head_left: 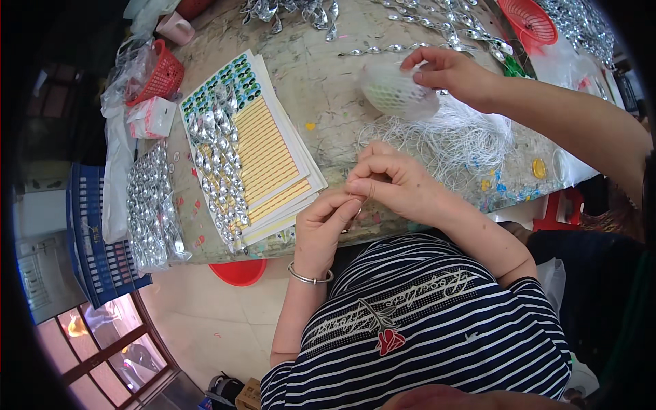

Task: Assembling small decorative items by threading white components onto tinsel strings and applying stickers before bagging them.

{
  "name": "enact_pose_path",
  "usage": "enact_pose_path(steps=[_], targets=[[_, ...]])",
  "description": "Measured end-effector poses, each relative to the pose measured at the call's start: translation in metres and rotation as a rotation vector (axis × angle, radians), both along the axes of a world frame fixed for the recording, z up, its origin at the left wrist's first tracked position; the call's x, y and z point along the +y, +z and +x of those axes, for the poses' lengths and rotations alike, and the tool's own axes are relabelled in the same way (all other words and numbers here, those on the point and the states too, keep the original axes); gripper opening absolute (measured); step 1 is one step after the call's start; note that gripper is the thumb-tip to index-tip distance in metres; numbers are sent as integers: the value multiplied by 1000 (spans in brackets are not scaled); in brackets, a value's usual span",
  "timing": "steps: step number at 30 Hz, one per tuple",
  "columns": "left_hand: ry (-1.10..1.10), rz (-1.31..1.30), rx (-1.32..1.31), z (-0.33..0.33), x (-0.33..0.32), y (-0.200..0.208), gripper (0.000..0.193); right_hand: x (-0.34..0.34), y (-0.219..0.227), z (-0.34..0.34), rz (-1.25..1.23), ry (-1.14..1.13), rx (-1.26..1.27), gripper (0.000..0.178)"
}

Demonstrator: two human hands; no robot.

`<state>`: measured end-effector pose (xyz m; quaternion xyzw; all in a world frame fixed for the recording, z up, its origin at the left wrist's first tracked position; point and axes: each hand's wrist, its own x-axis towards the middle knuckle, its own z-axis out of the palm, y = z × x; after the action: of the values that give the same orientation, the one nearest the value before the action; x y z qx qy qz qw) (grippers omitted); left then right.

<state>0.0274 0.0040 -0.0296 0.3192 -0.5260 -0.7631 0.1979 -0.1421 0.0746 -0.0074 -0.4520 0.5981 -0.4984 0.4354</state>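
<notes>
My left hand (322, 222), with a silver bangle at the wrist, is closed in a pinch near the table's front edge. Thumb and fingers of my right hand (391, 179) are pinched together right against it. Whatever sits between the fingertips is too small and hidden to name. Beyond my right hand lies a loose heap of white string (471, 137). Left of my hands is a stack of sticker sheets (270, 164), printed in green-blue and yellow, with twisted silver foil strips (222, 150) lying over it.
Another person's hand (444, 72) reaches in from the right, touching a pale bundle in white foam netting (396, 92). Silver spirals in a clear bag (154, 212) lie at the left edge. Red baskets (160, 72) stand far left and far right (529, 24).
</notes>
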Motion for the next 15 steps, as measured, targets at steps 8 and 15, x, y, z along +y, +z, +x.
enact_pose_path(steps=[8,15], targets=[[111,-40,-74,14,-7,8,11,26,-3,-9,40,104,138,11],[111,-147,-86,21,-10,0,12,43,3,-30,-8,-10,285,9]])
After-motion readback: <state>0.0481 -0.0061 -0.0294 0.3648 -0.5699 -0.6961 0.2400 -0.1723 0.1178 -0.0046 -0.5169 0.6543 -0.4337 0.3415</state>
